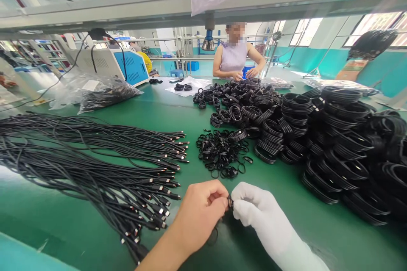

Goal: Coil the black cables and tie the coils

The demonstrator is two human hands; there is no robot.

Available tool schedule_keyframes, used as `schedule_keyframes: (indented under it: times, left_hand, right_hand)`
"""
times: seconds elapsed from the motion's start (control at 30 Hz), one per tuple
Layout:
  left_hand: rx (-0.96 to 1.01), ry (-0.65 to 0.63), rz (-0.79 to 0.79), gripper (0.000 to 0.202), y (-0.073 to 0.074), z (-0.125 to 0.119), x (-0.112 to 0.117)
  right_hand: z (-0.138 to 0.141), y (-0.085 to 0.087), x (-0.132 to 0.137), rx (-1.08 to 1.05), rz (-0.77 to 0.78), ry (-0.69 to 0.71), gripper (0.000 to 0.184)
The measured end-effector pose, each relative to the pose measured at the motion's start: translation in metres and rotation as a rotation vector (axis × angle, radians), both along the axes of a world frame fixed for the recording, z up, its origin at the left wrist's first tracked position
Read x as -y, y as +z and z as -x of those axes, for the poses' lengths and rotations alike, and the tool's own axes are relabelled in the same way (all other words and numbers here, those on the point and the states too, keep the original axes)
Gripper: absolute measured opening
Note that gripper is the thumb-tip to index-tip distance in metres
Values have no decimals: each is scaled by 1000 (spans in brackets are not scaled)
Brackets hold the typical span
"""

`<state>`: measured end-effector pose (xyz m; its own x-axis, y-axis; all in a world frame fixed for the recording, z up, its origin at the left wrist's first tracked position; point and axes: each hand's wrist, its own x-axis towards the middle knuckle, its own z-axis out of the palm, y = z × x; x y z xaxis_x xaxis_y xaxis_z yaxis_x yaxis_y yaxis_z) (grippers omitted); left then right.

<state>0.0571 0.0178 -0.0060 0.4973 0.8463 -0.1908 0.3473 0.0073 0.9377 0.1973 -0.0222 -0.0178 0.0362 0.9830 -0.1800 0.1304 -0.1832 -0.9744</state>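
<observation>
My bare left hand (199, 211) and my white-gloved right hand (254, 209) meet low over the green table (178, 114). Both pinch a small black item (229, 201) between their fingertips; it looks like a rubber band or cable tie, too small to be sure. A dark loop hangs under my left hand. Just beyond lies a heap of small black bands (222, 152). A long bundle of straight black cables (95, 165) with plug ends lies to the left.
A big pile of coiled black cables (318, 135) fills the right side. Across the table a person (237, 57) handles coils. A blue and white machine (117, 65) and plastic bags of cables (98, 91) stand at the back left.
</observation>
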Motion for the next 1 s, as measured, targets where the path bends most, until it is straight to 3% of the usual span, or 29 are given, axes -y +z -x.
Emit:
schedule_keyframes:
  times: [0.1,0.23,0.27,0.33,0.4,0.47,0.57,0.67,0.83,0.93,1.0]
  left_hand:
    - [78,49,65,10,0,7,-8]
    - [-201,270,-241,12,5,27,-15]
    - [-289,265,-287,12,7,32,-15]
    - [-423,129,-315,14,11,36,-13]
    - [-529,-44,-333,19,14,35,-12]
    - [-621,-128,-363,24,16,29,-15]
    - [-652,-59,-416,24,14,18,-31]
    - [-611,70,-465,18,3,5,-53]
    - [-485,133,-457,14,-12,-5,-69]
    - [-374,108,-387,14,-6,5,-63]
    - [-239,58,-252,13,0,11,-55]
  right_hand:
    - [-9,-3,-3,-273,35,-14,12]
    - [-32,9,-7,-389,-40,-82,15]
    - [-37,13,-6,-317,-56,-93,13]
    - [-41,18,-5,-56,-62,-55,7]
    - [-37,19,-2,318,-99,65,10]
    - [-28,15,-1,673,-164,211,18]
    - [-20,9,-1,961,-208,329,24]
    - [-19,7,-5,1042,-181,258,31]
    - [-20,2,-10,853,-191,48,31]
    - [-18,1,-10,578,-173,-74,24]
    - [-15,1,-10,377,-144,-124,20]
